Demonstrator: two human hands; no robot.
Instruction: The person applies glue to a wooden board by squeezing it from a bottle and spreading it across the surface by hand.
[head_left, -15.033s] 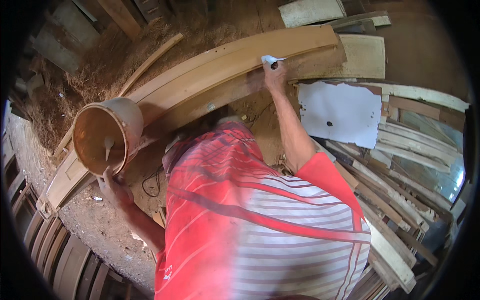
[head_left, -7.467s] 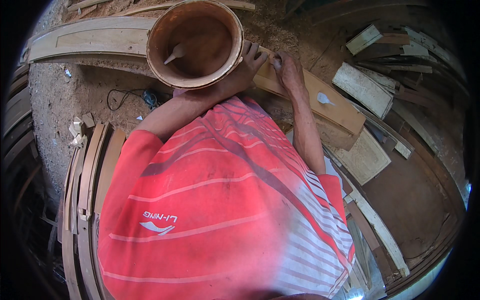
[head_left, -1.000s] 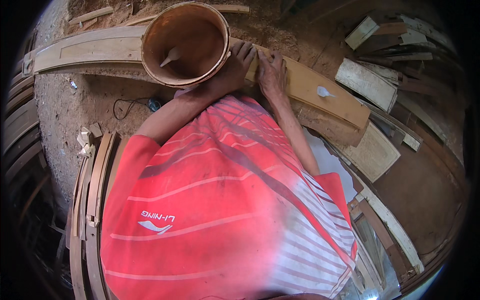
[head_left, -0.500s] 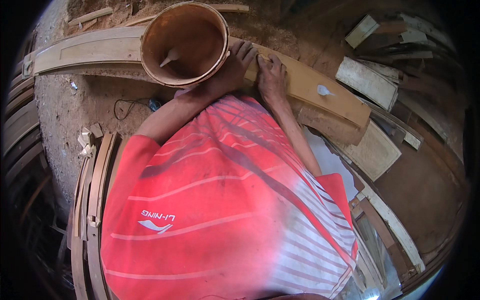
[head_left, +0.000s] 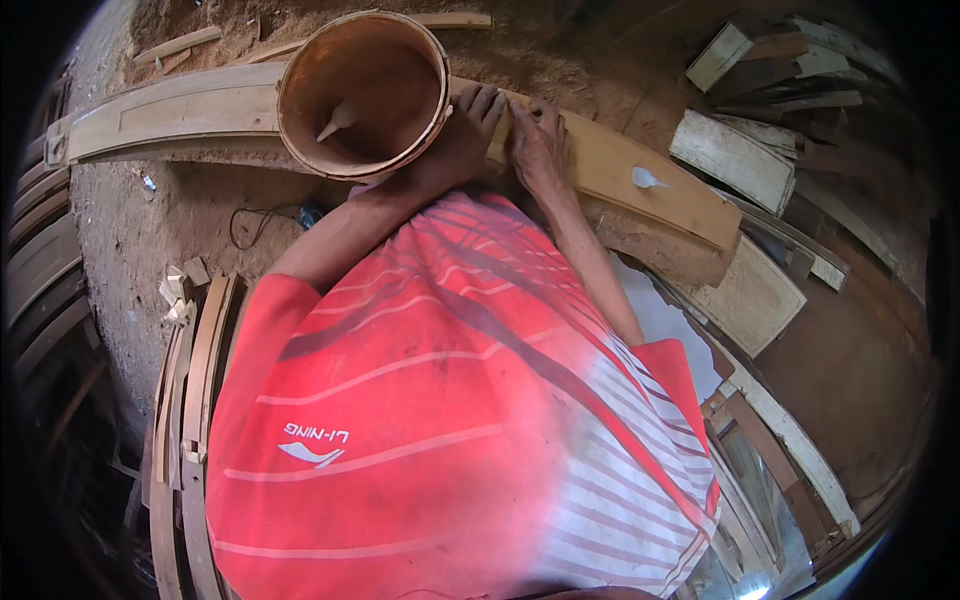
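Observation:
A long curved wooden board (head_left: 620, 170) lies across the sandy ground in front of me. My left hand (head_left: 462, 135) rests flat on it with fingers spread, right beside a round brown bucket (head_left: 300, 110) that has a pale stick (head_left: 335, 122) inside. My right hand (head_left: 540, 150) presses on the board just right of the left hand, fingers bent down; anything under them is hidden. A small white blob (head_left: 645, 178) sits on the board farther right. My red striped shirt (head_left: 450, 430) fills the lower middle.
Stacked curved wooden slats (head_left: 195, 400) lie at the left. Whitish boards and offcuts (head_left: 735, 160) are piled at the right, with more strips (head_left: 790, 440) at the lower right. A dark cable (head_left: 250, 220) lies on the sandy ground (head_left: 150, 230).
Over the last second both hands stay close together on the board beside the bucket, hardly shifting. Much earlier my hands were far apart and the bucket stood off to the left.

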